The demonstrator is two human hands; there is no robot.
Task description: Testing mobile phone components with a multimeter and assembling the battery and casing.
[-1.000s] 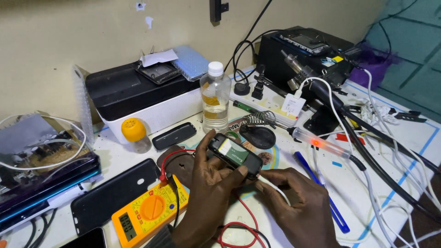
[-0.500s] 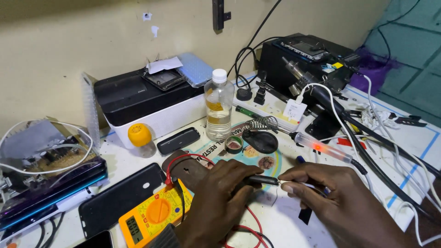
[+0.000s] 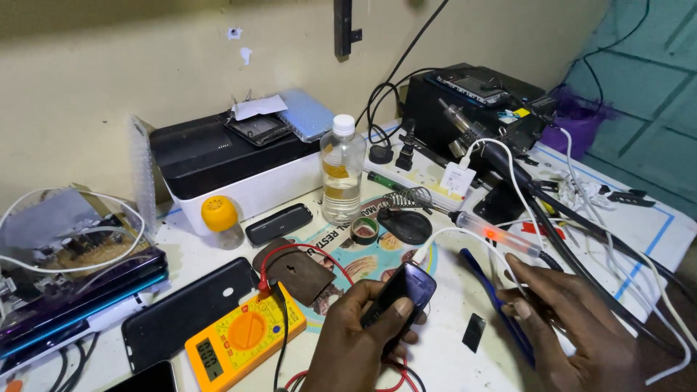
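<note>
Gripping the small dark phone in our left hand beside the yellow multimeter frees our right hand, resting empty, fingers loose.

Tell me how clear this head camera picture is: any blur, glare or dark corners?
Head view: mostly sharp across the cluttered table; the right hand looks slightly soft. Even, dim indoor light with soft shadows; the wall's top edge is darker. The clear bottle shows small highlights, and the orange-lit tube glows without flare. No strong glare; mild wide-angle stretch at the edges.
</note>
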